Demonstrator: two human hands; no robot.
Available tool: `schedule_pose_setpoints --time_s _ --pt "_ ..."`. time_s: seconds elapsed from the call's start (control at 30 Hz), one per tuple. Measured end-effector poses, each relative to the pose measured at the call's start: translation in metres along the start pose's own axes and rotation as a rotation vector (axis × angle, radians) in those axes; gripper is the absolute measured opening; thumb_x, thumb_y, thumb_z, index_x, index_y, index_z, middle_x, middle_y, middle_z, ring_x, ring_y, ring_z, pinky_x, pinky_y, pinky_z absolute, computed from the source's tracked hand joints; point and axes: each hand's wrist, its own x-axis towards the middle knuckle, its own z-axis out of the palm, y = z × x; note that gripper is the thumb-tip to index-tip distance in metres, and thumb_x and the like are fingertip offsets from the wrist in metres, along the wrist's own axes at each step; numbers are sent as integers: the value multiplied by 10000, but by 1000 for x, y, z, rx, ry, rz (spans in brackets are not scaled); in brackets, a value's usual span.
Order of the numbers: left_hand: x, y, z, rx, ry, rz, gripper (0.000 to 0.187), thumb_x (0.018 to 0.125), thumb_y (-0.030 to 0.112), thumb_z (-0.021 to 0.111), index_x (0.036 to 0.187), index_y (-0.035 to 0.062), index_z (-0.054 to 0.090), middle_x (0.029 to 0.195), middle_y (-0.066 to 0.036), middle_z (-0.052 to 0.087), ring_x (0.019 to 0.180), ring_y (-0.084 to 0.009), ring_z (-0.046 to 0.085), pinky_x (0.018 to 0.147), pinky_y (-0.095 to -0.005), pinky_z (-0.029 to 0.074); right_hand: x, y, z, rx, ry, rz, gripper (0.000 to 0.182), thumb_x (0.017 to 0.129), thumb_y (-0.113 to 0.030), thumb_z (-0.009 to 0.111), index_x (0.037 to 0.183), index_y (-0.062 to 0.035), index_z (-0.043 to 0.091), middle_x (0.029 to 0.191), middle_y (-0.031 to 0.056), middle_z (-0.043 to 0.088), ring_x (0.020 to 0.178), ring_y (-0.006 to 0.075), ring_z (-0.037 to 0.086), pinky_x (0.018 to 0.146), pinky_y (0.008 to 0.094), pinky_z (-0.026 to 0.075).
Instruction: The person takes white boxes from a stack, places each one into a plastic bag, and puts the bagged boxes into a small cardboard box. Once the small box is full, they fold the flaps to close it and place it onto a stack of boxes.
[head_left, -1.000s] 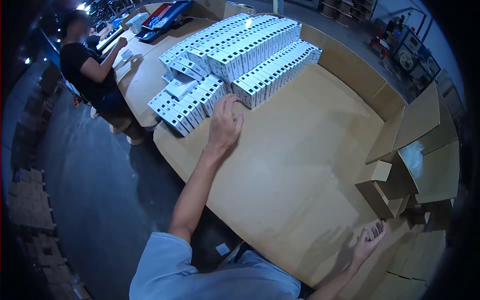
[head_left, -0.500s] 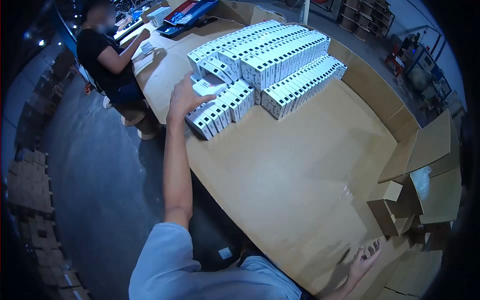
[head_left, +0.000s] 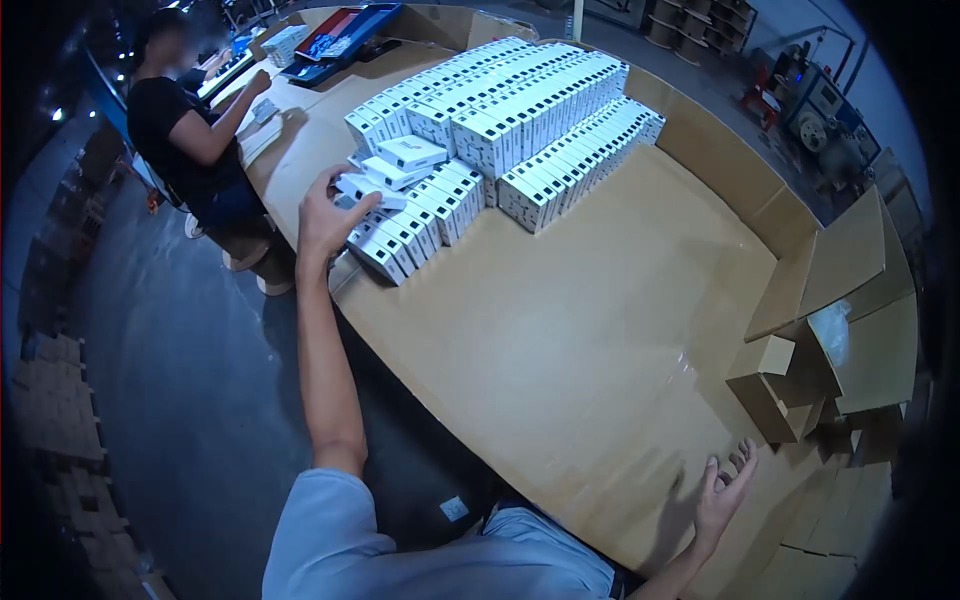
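Observation:
My left hand [head_left: 328,215] is closed around a small white box [head_left: 378,194], thumb on the near side, at the left end of the stacked boxes. Two more white boxes, one lower [head_left: 396,173] and one upper [head_left: 412,153], lie flat and overlapping beside it. Under and around them stand rows of upright white boxes [head_left: 560,110] with dark square marks on their edges. My right hand [head_left: 724,500] hangs above the near right of the cardboard-covered table [head_left: 560,330], fingers apart and holding nothing.
An open cardboard box [head_left: 785,390] stands at the right, with clear plastic [head_left: 830,332] in the carton behind it. Cardboard walls [head_left: 715,185] edge the table's far side. Across the far left, a person in a dark shirt [head_left: 185,130] sits near a blue tray [head_left: 340,45].
Boxes that leaned by my left hand now lie flat and fanned out, and the hand has closed on one. My right hand stays low at the right, its fingers turned up a little more.

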Motion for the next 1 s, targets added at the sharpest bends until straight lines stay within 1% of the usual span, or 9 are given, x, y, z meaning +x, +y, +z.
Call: schedule_pose_setpoints --time_s 0.17,0.2,0.37,0.53,0.63,0.73,0.8,0.9,1.0 --pt "-43 -9 -8 -440 33 8 595 821 25 833 1327 -50 528 1232 -155 612 1134 -196 614 1030 -313 481 -2 -1 -3 3 -25 6 638 904 -41 654 1492 -63 408 1419 147 501 1189 282 540 903 400 498" --pt "-50 -16 -11 -338 77 49 602 808 40 854 1293 -71 516 1234 -174 599 1176 -206 592 1047 -330 468 -3 1 -3 30 -50 -17 637 903 -38 652 1491 -61 408 1418 144 502 1190 277 540 905 394 499" --pt "-135 34 32 -783 65 -24 692 729 -28 856 1287 10 449 1256 -129 499 1232 -236 520 1102 -379 432 -7 -21 16 422 -224 58 664 896 1 634 1508 -60 382 1415 150 489 1168 218 567 906 321 514" --pt "-266 156 150 -942 -411 -3 605 635 68 916 1066 65 492 1234 -121 452 1168 -219 511 990 -398 485 -12 -60 18 1055 -561 94 671 943 21 630 1529 -84 321 1355 128 482 1152 180 581 907 296 525" --pt "-318 242 186 -780 -550 275 555 578 82 950 944 75 533 1244 -137 459 1140 -233 535 972 -382 470 -10 -54 21 1210 -348 40 576 967 -2 639 1483 -67 392 1358 126 502 1125 167 591 892 287 521" --pt "-328 312 206 -751 -756 533 424 596 192 971 813 71 628 1229 -161 522 1133 -301 587 917 -413 510 -5 -8 1 800 -24 -17 445 985 -14 624 1409 -32 490 1312 118 565 1068 155 608 876 272 514" --pt "-298 351 214 -689 -982 694 349 669 165 928 834 56 641 1117 -136 619 1046 -289 650 858 -405 539 5 22 -24 744 121 -64 182 1007 10 552 1117 -10 696 1019 73 711 869 101 633 753 230 502" --pt "-262 425 253 -636 -803 908 170 815 45 789 918 29 654 950 -126 655 915 -302 691 773 -371 550 16 65 -57 627 194 -9 194 963 41 563 987 -11 749 875 53 742 683 70 611 583 223 452" --pt "-222 517 306 -466 -789 1071 116 903 68 697 978 -8 650 939 -171 654 833 -388 651 744 -437 533 26 87 -74 630 211 5 172 965 13 587 1018 -19 748 899 47 741 677 56 598 574 222 447"
